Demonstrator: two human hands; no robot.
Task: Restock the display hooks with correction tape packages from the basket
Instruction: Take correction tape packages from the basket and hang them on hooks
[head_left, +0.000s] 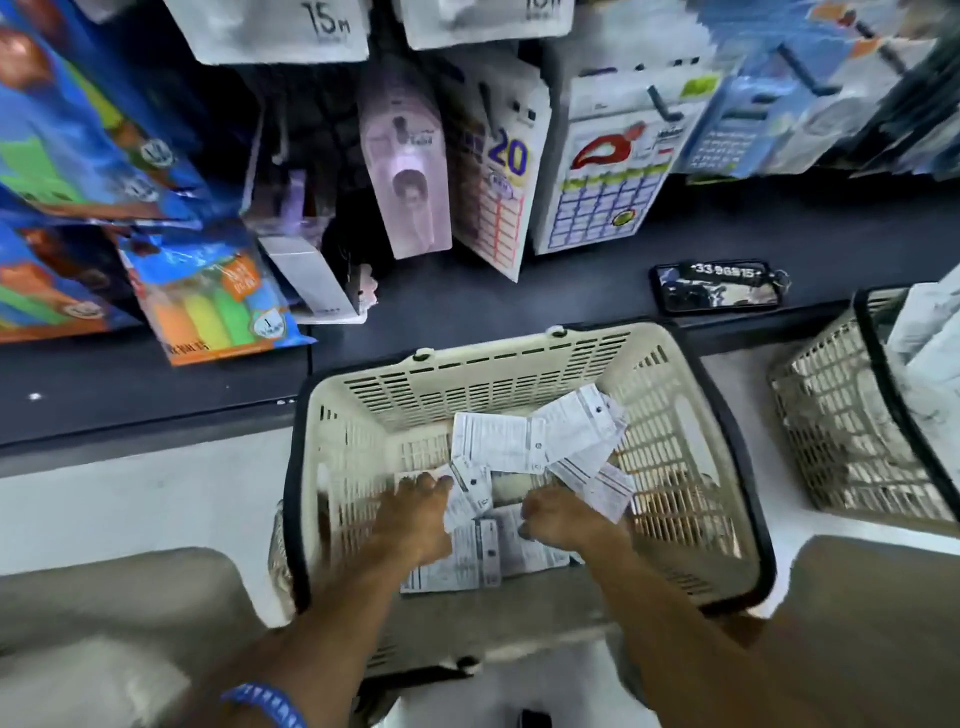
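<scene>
Both my hands are down in the basket, right among the correction tape packages.

From my head view: my left hand (415, 512) lies on the pile with its fingers stretched fairly straight, fingertips touching a white package; my right hand (558, 514) looks curled over the cards, though motion blur keeps me from telling whether it truly grips one. The correction tape packages (511, 441) lie loose, white backs up, on the floor of the cream basket (483, 364), which sits on the pale floor between my knees, against the dark shelf edge. A blue wristband (267, 704) circles my left wrist. On the shelf (571, 291) rests a phone (719, 286); a second basket (852, 415) stands to the right. Above, carded goods hang on display hooks (662, 104), highlighter packs (208, 306) to the left.
</scene>
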